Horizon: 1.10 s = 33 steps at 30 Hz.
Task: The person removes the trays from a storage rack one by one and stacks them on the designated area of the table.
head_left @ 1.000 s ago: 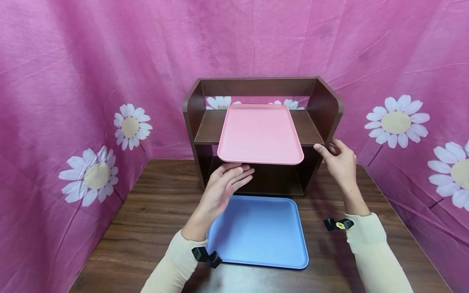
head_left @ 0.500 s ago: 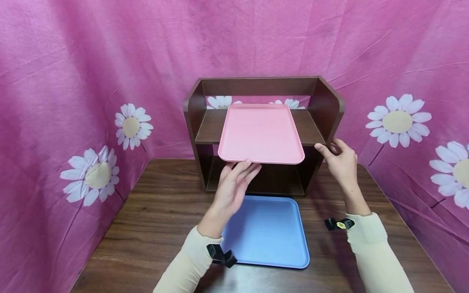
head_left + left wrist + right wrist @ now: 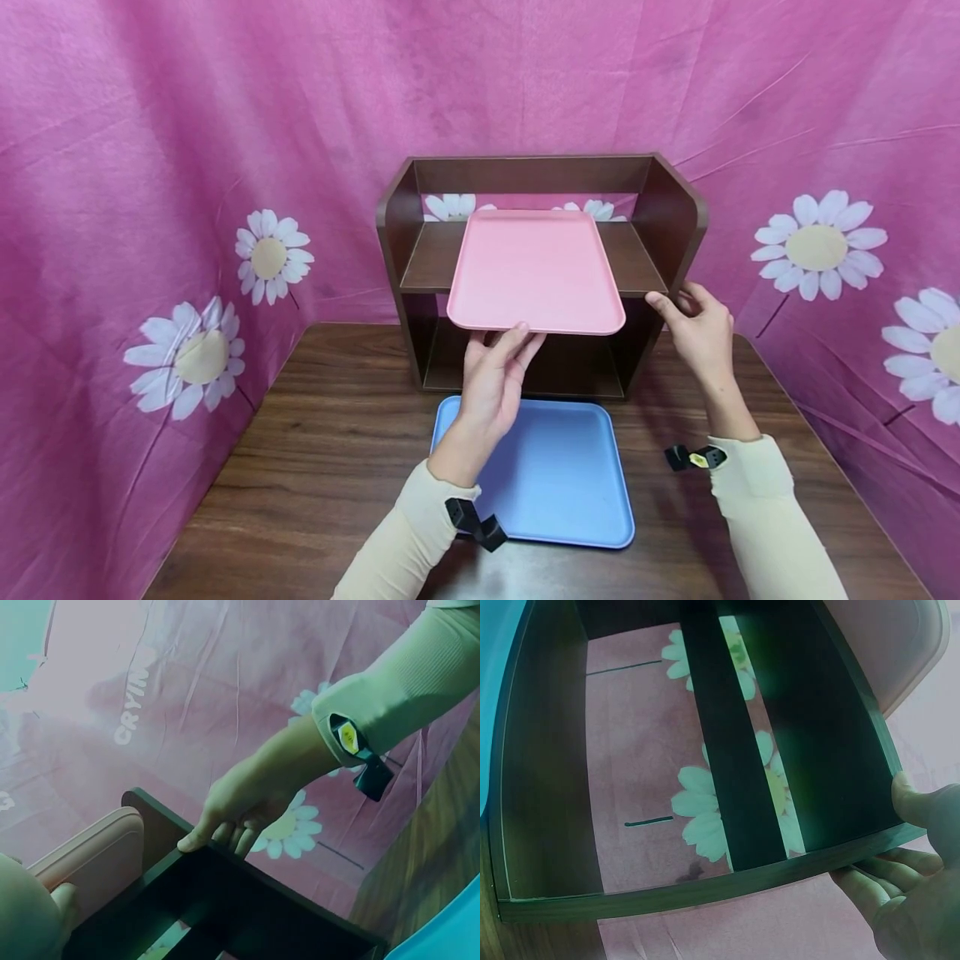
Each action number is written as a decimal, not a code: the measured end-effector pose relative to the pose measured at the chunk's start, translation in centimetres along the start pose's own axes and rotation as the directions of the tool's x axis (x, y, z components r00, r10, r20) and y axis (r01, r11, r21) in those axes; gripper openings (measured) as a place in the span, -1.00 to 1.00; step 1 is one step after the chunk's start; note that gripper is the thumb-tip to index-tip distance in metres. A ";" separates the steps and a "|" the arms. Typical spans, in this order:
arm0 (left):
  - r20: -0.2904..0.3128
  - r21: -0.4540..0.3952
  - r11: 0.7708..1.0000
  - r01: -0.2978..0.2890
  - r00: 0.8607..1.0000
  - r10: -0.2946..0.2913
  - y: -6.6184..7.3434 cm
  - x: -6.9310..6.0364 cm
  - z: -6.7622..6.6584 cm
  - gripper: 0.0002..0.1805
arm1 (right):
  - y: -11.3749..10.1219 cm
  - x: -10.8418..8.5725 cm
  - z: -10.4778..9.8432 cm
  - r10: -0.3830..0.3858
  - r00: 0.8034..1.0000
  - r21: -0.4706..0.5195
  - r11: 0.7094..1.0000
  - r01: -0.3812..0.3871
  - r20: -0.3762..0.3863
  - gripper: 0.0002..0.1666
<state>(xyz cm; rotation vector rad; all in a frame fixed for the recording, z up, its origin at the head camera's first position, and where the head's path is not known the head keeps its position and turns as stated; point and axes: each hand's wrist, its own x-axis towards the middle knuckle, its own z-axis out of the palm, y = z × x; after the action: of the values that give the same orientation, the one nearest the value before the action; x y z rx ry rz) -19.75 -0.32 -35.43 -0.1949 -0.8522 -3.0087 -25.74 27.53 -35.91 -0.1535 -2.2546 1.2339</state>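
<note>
A pink tray (image 3: 537,271) lies on the upper board of a brown two-tier shelf (image 3: 639,250), its near end jutting past the board's front edge. At that near edge my left hand (image 3: 491,379) pinches the tray, thumb at the rim and fingers underneath, partly hidden. My right hand (image 3: 699,333) grips the shelf's right side panel, thumb on the front edge and fingers behind. The right wrist view shows the same hold, with the hand (image 3: 922,877) at the panel's edge. A blue tray (image 3: 558,475) lies on the table below my left forearm, which covers part of it.
The shelf stands at the back of a wooden table (image 3: 322,467). Its lower compartment (image 3: 570,367) opens toward me behind the blue tray. A pink cloth with daisies (image 3: 270,100) hangs behind and at both sides.
My left hand has moved right along the pink tray's near edge, and its thumb has come up to the rim. The right hand keeps its hold; the trays look unmoved.
</note>
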 end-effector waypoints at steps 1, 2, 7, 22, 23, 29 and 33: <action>-0.010 -0.004 1.000 -0.005 1.000 0.005 -0.1 -0.1 0.0 -0.48 | 0.0 0.0 0.0 -0.002 1.000 0.001 1.000 0.002 -0.002 -0.45; -0.020 -0.008 1.000 -0.010 1.000 0.010 -0.2 -0.1 0.0 -0.49 | 0.0 0.0 0.0 -0.004 1.000 0.003 1.000 0.004 -0.002 -0.45; -0.068 0.012 0.999 -0.049 0.996 0.050 -0.5 -0.6 0.2 -0.57 | 0.0 -0.1 0.0 -0.004 1.000 0.006 1.000 0.004 -0.001 -0.44; -0.117 -0.054 0.994 -0.099 0.989 0.092 -1.0 -0.8 0.9 -0.46 | -0.2 -0.1 -0.1 0.003 1.000 0.005 1.000 -0.003 -0.008 -0.48; -0.122 -0.053 0.994 -0.095 0.989 0.088 -1.0 -0.8 0.8 -0.47 | -0.1 -0.1 -0.1 0.004 1.000 0.004 1.000 -0.004 -0.009 -0.48; -0.149 -0.040 0.995 -0.087 0.986 0.080 -0.8 -0.9 0.8 -0.59 | -0.1 -0.1 0.0 0.000 1.000 -0.003 1.000 0.000 -0.016 -0.48; -0.171 -0.051 0.994 -0.098 0.981 0.088 -0.6 -0.9 0.8 -0.65 | -0.1 -0.2 0.1 0.005 1.000 0.006 1.000 -0.005 -0.011 -0.43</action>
<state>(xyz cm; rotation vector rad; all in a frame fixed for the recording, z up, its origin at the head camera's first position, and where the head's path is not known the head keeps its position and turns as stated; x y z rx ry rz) -18.77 0.61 -35.16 0.0190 -0.7193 -2.9132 -25.62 27.37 -35.96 -0.1626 -2.2423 1.2395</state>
